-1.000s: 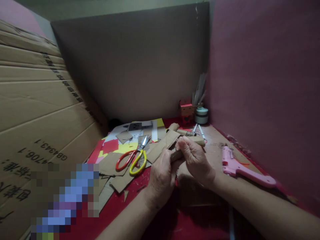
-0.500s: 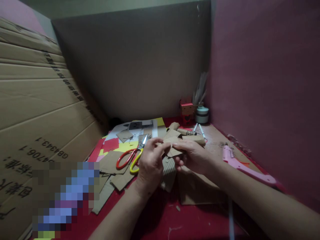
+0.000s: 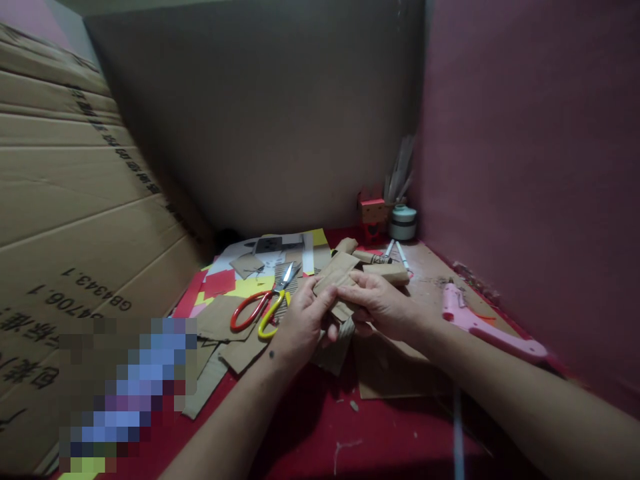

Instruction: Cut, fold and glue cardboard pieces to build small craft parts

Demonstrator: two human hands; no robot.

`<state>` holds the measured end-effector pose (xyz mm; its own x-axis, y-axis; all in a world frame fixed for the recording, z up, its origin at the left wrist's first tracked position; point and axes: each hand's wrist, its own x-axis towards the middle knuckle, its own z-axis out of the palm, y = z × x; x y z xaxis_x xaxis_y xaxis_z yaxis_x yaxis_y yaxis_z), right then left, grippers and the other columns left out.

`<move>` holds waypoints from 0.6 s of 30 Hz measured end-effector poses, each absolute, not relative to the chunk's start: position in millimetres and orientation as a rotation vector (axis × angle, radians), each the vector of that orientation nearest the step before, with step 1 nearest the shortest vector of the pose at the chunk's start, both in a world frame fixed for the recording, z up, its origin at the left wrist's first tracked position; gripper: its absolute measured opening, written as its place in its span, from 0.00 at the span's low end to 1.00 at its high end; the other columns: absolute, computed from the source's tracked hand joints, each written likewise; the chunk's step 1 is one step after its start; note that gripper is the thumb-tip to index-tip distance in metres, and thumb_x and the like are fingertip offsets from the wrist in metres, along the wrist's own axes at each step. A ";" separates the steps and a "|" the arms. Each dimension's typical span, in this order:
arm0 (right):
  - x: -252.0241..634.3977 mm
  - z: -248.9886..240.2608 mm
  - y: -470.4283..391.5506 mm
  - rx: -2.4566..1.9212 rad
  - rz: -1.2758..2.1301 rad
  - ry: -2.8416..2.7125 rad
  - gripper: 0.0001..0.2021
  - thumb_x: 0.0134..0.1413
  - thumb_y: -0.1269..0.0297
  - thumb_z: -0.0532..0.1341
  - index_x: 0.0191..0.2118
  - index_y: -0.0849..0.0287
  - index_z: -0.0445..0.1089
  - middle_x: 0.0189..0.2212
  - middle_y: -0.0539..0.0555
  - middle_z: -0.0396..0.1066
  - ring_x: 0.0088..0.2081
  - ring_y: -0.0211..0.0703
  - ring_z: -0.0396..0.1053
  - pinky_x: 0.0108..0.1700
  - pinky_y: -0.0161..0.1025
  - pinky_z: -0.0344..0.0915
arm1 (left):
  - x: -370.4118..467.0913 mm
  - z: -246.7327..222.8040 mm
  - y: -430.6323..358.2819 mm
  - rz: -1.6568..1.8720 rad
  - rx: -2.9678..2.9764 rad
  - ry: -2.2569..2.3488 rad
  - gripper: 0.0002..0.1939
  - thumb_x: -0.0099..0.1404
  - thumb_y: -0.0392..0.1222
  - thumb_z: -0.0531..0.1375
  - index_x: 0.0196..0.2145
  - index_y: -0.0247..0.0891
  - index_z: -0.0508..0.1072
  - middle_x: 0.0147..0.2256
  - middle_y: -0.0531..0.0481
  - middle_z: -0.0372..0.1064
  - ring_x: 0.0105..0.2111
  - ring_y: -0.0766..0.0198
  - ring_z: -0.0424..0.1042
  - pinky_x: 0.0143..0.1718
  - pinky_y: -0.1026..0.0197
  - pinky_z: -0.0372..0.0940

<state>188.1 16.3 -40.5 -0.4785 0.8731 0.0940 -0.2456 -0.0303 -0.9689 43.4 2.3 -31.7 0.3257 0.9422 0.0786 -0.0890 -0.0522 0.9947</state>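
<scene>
Both hands grip one small piece of brown cardboard over the middle of the red-covered table. My left hand pinches its left side, thumb on top. From the right, my right hand has its fingers closed on the opposite edge. Scissors with one red and one yellow handle lie just left of my left hand, blades pointing away. Beneath the hands, a corrugated cardboard strip shows partly. A larger flat cardboard piece lies under my right forearm.
A pink glue gun lies at the right. Cardboard scraps and coloured paper spread on the left. At the back stand a small box figure and a pale blue pot. A big carton walls off the left.
My hands have shifted their hold and turned the cardboard piece, so more of its flat face shows. The whole view has moved slightly; the scissors and glue gun lie as before.
</scene>
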 end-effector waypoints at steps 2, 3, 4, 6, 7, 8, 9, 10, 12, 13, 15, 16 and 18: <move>186.9 -43.5 17.2 -0.673 1.648 -1.390 0.11 0.51 0.55 0.61 0.32 0.57 0.62 0.15 0.42 0.53 0.14 0.29 0.48 0.14 0.29 0.47 | 45.9 -33.3 -0.1 1.060 1.338 0.856 0.16 0.62 0.50 0.55 0.43 0.38 0.61 0.17 0.57 0.65 0.10 0.72 0.60 0.10 0.73 0.53; 186.1 -44.3 17.3 -0.664 1.641 -1.394 0.11 0.50 0.56 0.61 0.34 0.57 0.63 0.16 0.43 0.56 0.14 0.29 0.51 0.14 0.29 0.48 | 46.8 -34.1 -0.8 1.079 1.322 0.835 0.15 0.62 0.50 0.55 0.42 0.38 0.61 0.19 0.56 0.66 0.11 0.71 0.62 0.10 0.72 0.54; 185.4 -44.8 17.1 -0.661 1.629 -1.399 0.12 0.50 0.56 0.62 0.36 0.57 0.63 0.17 0.43 0.59 0.15 0.29 0.54 0.14 0.29 0.48 | 47.4 -34.7 -1.0 1.102 1.300 0.815 0.15 0.62 0.49 0.55 0.42 0.38 0.61 0.21 0.55 0.67 0.11 0.70 0.64 0.09 0.71 0.55; 184.3 -44.4 16.1 -0.678 1.597 -1.407 0.13 0.49 0.58 0.63 0.38 0.57 0.62 0.20 0.45 0.63 0.16 0.31 0.58 0.15 0.30 0.49 | 46.9 -35.2 0.3 1.143 1.268 0.792 0.13 0.61 0.49 0.55 0.39 0.38 0.62 0.22 0.55 0.67 0.12 0.68 0.65 0.09 0.70 0.55; 184.0 -43.8 15.4 -0.688 1.585 -1.411 0.13 0.48 0.60 0.63 0.38 0.58 0.62 0.20 0.46 0.64 0.17 0.31 0.59 0.15 0.29 0.49 | 45.7 -35.0 1.5 1.165 1.268 0.795 0.12 0.61 0.49 0.56 0.37 0.37 0.63 0.21 0.55 0.66 0.13 0.68 0.65 0.10 0.70 0.56; 183.8 -43.2 14.6 -0.696 1.577 -1.412 0.14 0.46 0.62 0.65 0.38 0.58 0.62 0.21 0.46 0.64 0.17 0.31 0.59 0.15 0.29 0.50 | 44.1 -34.6 2.9 1.189 1.277 0.812 0.12 0.61 0.48 0.56 0.34 0.36 0.64 0.20 0.55 0.65 0.13 0.69 0.65 0.11 0.70 0.56; 183.8 -42.7 13.8 -0.705 1.573 -1.413 0.15 0.44 0.64 0.66 0.37 0.58 0.62 0.21 0.45 0.64 0.17 0.30 0.58 0.16 0.29 0.50 | 42.2 -34.0 4.3 1.214 1.292 0.840 0.12 0.60 0.48 0.57 0.31 0.35 0.65 0.19 0.55 0.64 0.14 0.69 0.65 0.12 0.70 0.57; 183.8 -42.3 13.1 -0.713 1.570 -1.413 0.16 0.41 0.66 0.67 0.36 0.58 0.62 0.21 0.45 0.64 0.18 0.30 0.57 0.16 0.29 0.51 | 40.4 -33.3 5.4 1.236 1.308 0.871 0.12 0.59 0.48 0.58 0.29 0.34 0.66 0.18 0.55 0.63 0.14 0.70 0.64 0.13 0.70 0.57; 183.6 -42.5 12.1 -0.718 1.549 -1.421 0.17 0.38 0.68 0.69 0.35 0.59 0.62 0.23 0.45 0.64 0.19 0.30 0.58 0.18 0.29 0.51 | 38.0 -32.1 6.5 1.260 1.335 0.923 0.13 0.59 0.48 0.59 0.27 0.33 0.68 0.17 0.55 0.62 0.15 0.71 0.63 0.13 0.70 0.57; 183.3 -42.9 12.0 -0.716 1.522 -1.426 0.17 0.38 0.68 0.69 0.35 0.59 0.63 0.23 0.46 0.64 0.20 0.30 0.58 0.18 0.30 0.52 | 37.8 -31.8 6.5 1.268 1.340 0.931 0.13 0.59 0.48 0.59 0.27 0.33 0.68 0.17 0.55 0.62 0.14 0.71 0.63 0.13 0.70 0.56; 182.8 -43.9 12.8 -0.707 1.439 -1.412 0.14 0.41 0.66 0.68 0.34 0.60 0.64 0.23 0.47 0.65 0.20 0.31 0.58 0.19 0.30 0.51 | 39.4 -32.0 5.7 1.293 1.329 0.902 0.13 0.60 0.48 0.58 0.26 0.33 0.68 0.18 0.54 0.63 0.14 0.70 0.62 0.13 0.69 0.57; 182.6 -44.3 13.8 -0.697 1.409 -1.387 0.13 0.42 0.64 0.67 0.33 0.60 0.65 0.22 0.48 0.65 0.20 0.31 0.58 0.19 0.31 0.51 | 40.7 -32.4 5.2 1.306 1.317 0.879 0.13 0.60 0.47 0.58 0.26 0.33 0.68 0.19 0.53 0.65 0.15 0.70 0.63 0.13 0.68 0.58; 183.1 -44.6 17.1 -0.680 1.382 -1.306 0.11 0.45 0.61 0.65 0.32 0.61 0.64 0.21 0.48 0.64 0.19 0.31 0.58 0.18 0.31 0.50 | 43.1 -33.5 4.3 1.296 1.291 0.849 0.13 0.60 0.47 0.58 0.26 0.32 0.69 0.21 0.51 0.67 0.17 0.69 0.66 0.15 0.68 0.61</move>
